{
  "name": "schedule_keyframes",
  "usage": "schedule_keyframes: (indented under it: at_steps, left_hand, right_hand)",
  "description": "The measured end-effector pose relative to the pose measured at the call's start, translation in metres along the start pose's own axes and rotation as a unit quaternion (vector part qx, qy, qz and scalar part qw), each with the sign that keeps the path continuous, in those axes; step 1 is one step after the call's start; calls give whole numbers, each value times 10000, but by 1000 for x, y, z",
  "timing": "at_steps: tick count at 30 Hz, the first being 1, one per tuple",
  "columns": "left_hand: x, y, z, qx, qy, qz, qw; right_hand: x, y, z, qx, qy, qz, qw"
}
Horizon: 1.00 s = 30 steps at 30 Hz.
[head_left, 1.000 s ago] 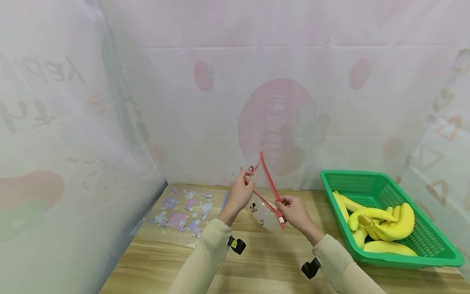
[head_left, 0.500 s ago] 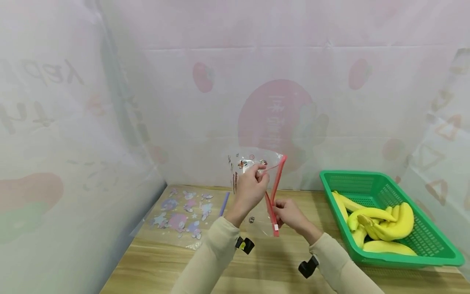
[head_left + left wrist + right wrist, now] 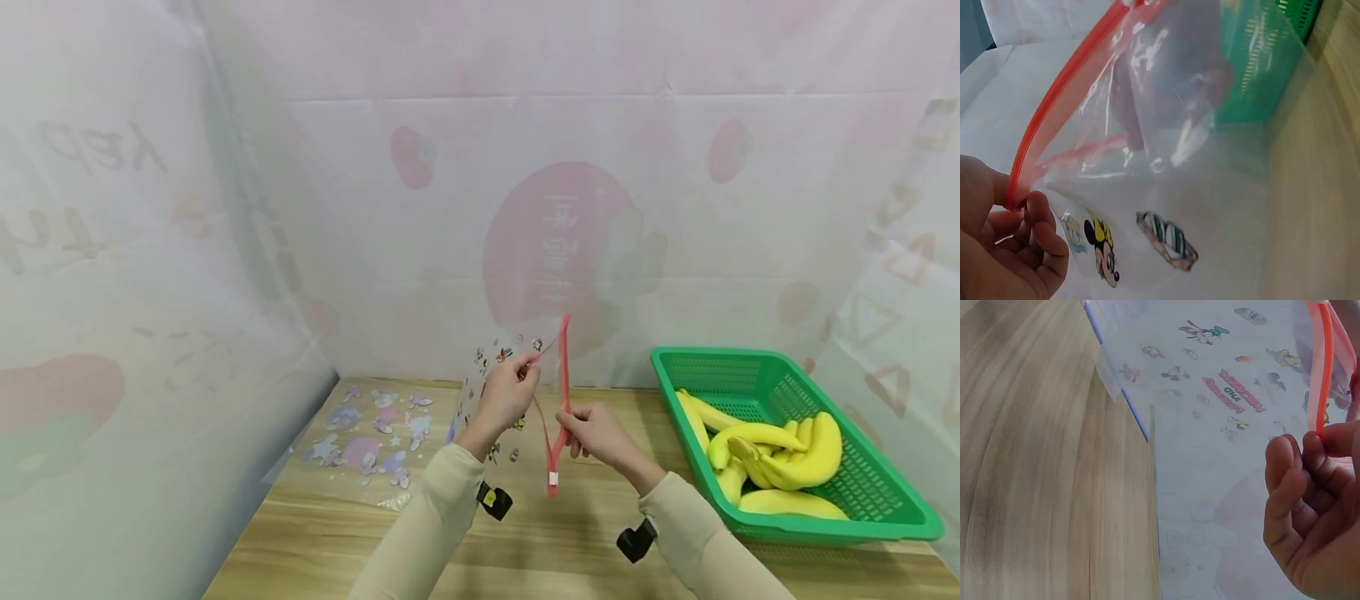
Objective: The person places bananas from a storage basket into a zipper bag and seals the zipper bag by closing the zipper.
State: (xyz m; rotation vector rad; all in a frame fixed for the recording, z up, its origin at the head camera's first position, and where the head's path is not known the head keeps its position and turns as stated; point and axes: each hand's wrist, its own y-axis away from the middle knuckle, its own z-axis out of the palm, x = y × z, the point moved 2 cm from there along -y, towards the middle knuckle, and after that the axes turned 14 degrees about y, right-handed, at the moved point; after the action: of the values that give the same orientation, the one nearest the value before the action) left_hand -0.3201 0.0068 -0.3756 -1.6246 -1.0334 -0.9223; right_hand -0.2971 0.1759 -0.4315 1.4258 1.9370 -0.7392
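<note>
Above the tabletop [image 3: 570, 554], the left hand [image 3: 508, 393] is pinching one red strip of a clear slider-zip bag [image 3: 1160, 175] between thumb and finger, its other fingers curling; the right hand [image 3: 600, 435] is pinching the opposite strip likewise. Spreading the mouth well probably means drawing both strips apart evenly and lightly, so the thin film isn't creasing or slipping. Between the hands, the bag is gaping, glossy and wrinkling, showing cartoon-mouse prints, with its white slider [image 3: 552, 478] sitting at the near end. Beyond, a pastel-printed bag [image 3: 367, 446] is lying left, and a green basket [image 3: 825, 532] is holding bananas [image 3: 795, 475] right.
</note>
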Motion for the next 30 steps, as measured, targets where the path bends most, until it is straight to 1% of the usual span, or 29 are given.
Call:
schedule_keyframes:
  at_steps: [2,5,9,12,14,17,19,22,25,27,30]
  left_hand:
    - [-7,-2,-1,16,95,-107,9999]
    - [-15,-3,-5,149,125,-242,9995]
    - [-23,-3,-11,328,125,-451,9984]
    - [-27,-3,-15,436,197,-478,9977]
    - [-29,-3,-18,497,210,-434,9976]
    - [-32,-3,-20,524,179,-440,9975]
    - [-34,-3,-20,510,162,-471,9975]
    - [-39,-2,-16,363,173,-536,9978]
    - [-45,-3,-11,169,263,-592,9978]
    - [-48,-3,-8,89,271,-564,9980]
    - [-51,-4,-6,56,260,-517,9983]
  right_hand:
    - [3,0,-2,124,114,177,9997]
    - [8,2,-6,278,163,413,9986]
    - [14,4,-12,400,340,549,9971]
    - [18,5,-16,539,558,683,9946]
    - [20,6,-19,588,695,785,9927]
    - [22,9,-23,626,928,906,9896]
    - [23,11,-25,610,1081,892,9882]
    - [22,12,-27,568,1328,781,9864]
    - [19,13,-25,415,1459,656,9863]
    - [16,12,-23,293,1525,590,9861]
    - [14,10,-20,137,1572,607,9856]
